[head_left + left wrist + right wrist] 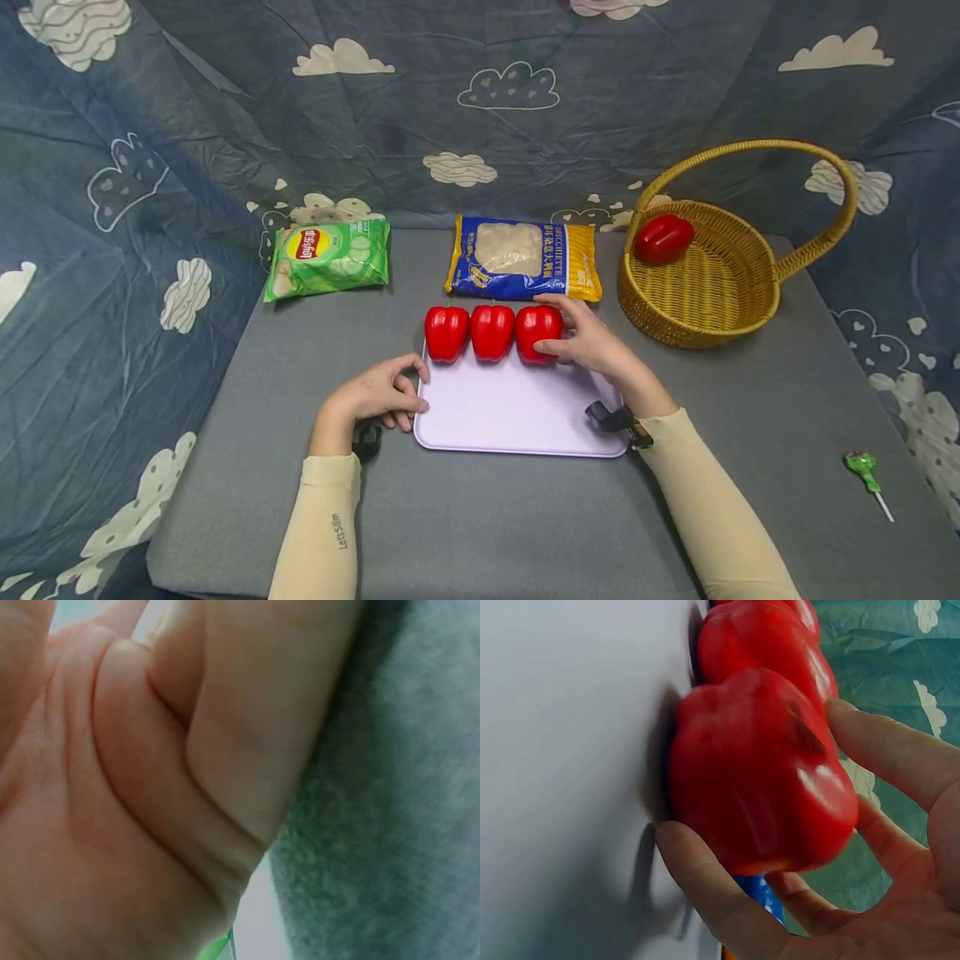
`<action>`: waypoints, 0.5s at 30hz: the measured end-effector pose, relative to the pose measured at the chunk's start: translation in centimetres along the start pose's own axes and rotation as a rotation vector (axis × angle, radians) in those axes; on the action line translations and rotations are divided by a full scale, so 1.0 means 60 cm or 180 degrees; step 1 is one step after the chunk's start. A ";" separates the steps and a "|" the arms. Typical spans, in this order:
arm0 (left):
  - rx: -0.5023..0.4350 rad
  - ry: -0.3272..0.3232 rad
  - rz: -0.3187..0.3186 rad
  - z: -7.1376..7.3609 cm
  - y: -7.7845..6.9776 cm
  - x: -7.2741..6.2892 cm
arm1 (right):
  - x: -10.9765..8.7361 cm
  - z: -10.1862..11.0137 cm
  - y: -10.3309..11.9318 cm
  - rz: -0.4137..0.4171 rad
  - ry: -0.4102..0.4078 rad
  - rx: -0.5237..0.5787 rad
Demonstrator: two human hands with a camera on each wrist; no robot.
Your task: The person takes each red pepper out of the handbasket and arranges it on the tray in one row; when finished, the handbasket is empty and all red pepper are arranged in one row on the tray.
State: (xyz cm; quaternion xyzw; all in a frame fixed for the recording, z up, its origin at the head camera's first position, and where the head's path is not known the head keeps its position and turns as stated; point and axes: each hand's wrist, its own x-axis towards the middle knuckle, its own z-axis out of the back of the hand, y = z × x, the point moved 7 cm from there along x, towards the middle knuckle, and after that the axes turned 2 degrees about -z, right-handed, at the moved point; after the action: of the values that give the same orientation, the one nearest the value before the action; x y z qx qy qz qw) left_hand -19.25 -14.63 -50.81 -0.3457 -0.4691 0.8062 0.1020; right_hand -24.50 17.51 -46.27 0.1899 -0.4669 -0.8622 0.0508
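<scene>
Three red bell peppers stand in a row along the far edge of a pale lilac tray (pixel 517 417): the left pepper (pixel 447 335), the middle pepper (pixel 492 333) and the right pepper (pixel 534 329). My right hand (pixel 592 342) holds the right pepper, thumb on its near side and fingers round the far side. Close up in the right wrist view, this pepper (pixel 757 780) sits between thumb and fingertips. My left hand (pixel 381 390) grips the tray's left rim, thumb and index fingertips on it. The left wrist view shows mostly its palm (pixel 97 825) and folded fingers.
A wicker basket (pixel 701 333) with a tall handle stands back right, holding another red pepper (pixel 664 239). Behind the tray lies a blue and yellow pasta bag (pixel 510 250), and a green chips bag (pixel 330 258) lies back left. A green-wrapped lollipop (pixel 862 471) lies far right.
</scene>
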 end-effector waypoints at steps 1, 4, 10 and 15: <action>-0.0002 -0.0006 0.0004 0.000 0.000 0.000 | -0.002 0.003 0.002 0.0045 0.0000 0.0008; -0.0002 -0.0014 0.0017 -0.001 -0.001 0.000 | -0.010 0.018 0.010 0.0152 -0.0019 0.0039; -0.0016 -0.0024 0.0037 0.000 -0.001 -0.001 | -0.039 0.069 0.029 0.0173 -0.0223 0.0103; -0.0012 -0.0015 0.0051 0.000 -0.001 0.000 | -0.067 0.132 0.033 0.0134 -0.0642 0.0238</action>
State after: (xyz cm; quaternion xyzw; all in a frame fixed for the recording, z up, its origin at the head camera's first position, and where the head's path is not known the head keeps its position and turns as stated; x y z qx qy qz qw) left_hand -19.25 -14.59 -50.78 -0.3477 -0.4680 0.8070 0.0938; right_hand -23.91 23.70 -39.62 0.0940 -0.5053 -0.8577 0.0145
